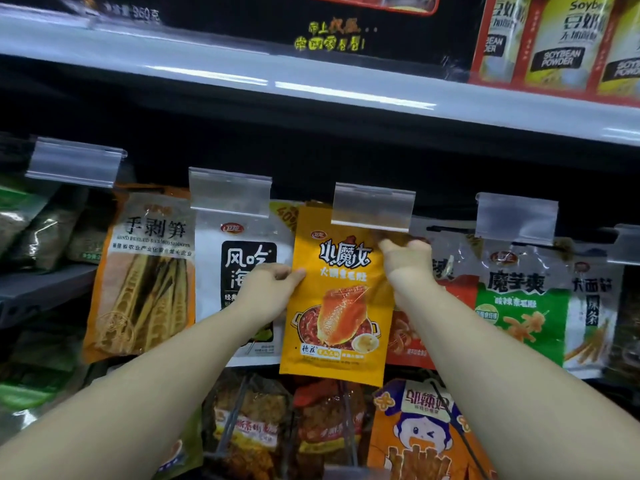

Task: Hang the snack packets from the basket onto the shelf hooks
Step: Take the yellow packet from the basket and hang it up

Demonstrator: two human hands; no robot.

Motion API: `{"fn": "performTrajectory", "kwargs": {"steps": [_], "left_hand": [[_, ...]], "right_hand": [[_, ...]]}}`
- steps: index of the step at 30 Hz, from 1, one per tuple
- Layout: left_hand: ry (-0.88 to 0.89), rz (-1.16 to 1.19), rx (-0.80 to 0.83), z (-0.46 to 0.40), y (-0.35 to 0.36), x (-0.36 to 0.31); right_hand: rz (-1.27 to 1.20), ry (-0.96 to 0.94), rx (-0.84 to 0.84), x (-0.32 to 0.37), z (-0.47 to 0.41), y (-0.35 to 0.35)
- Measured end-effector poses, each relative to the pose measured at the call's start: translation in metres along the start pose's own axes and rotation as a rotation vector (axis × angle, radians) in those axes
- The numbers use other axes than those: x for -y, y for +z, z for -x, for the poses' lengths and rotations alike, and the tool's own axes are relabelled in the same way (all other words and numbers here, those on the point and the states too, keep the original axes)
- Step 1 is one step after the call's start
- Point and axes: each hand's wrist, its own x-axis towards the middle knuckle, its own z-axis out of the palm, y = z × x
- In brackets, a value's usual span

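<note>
Leftmost, a bamboo-shoot packet (142,271) labelled "HAND PEELED BAMBOO SHOOTS" and a white packet (239,258) already hang. Next, the left hand (273,282) pinches the left edge of the yellow packet (336,306), held up against its clear tag holder (372,207); whether it is hooked cannot be told. The right hand (407,258), fingers curled, grips its upper right corner. Further right hangs a green packet (519,306); "SOYBEAN POWDER" bags (557,39) sit above. Nearer, packets (412,431) in the basket remain unhung.
</note>
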Motion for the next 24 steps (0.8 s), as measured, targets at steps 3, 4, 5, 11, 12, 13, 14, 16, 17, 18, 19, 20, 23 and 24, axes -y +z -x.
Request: {"fn": "performTrajectory", "kwargs": {"steps": [3,4,5,11,12,13,14,16,17,18,19,20,23,24], "left_hand": [[-0.017,-0.013,-0.006,-0.011,0.004,0.006],[-0.019,-0.012,-0.011,-0.015,0.006,0.008],[-0.021,-0.019,-0.018,-0.019,0.007,0.009],[0.014,-0.078,-0.052,-0.026,0.010,0.015],[0.023,-0.093,-0.061,-0.024,0.011,0.016],[0.039,-0.121,-0.074,-0.022,0.011,0.018],[0.062,-0.178,-0.095,-0.018,0.010,0.019],[0.130,-0.316,-0.149,-0.008,0.007,0.019],[0.152,-0.349,-0.161,-0.005,0.005,0.020],[0.163,-0.368,-0.152,-0.001,0.003,0.022],[0.172,-0.385,-0.137,0.001,0.001,0.024],[0.179,-0.407,-0.122,0.003,0.000,0.026],[0.202,-0.471,-0.107,0.012,0.000,0.034],[0.216,-0.487,-0.109,0.017,0.000,0.036]], "right_hand": [[0.095,-0.007,-0.046,-0.003,-0.010,0.007],[0.105,0.022,-0.055,-0.006,-0.015,0.007],[0.118,0.045,-0.066,-0.006,-0.018,0.010],[0.149,-0.007,-0.065,-0.015,-0.023,0.013],[0.169,-0.026,-0.107,-0.018,-0.023,0.009],[0.223,-0.055,-0.103,-0.020,-0.020,0.005],[0.257,-0.079,-0.082,-0.022,-0.016,0.000],[0.308,-0.146,-0.023,-0.027,-0.007,-0.006],[0.339,-0.176,0.008,-0.028,-0.001,-0.010],[0.381,-0.217,0.038,-0.032,0.004,-0.015],[0.445,-0.270,0.052,-0.036,0.011,-0.018],[0.520,-0.319,0.050,-0.043,0.018,-0.021],[0.677,-0.352,0.015,-0.061,0.037,-0.027],[0.694,-0.329,0.024,-0.066,0.043,-0.029]]}}
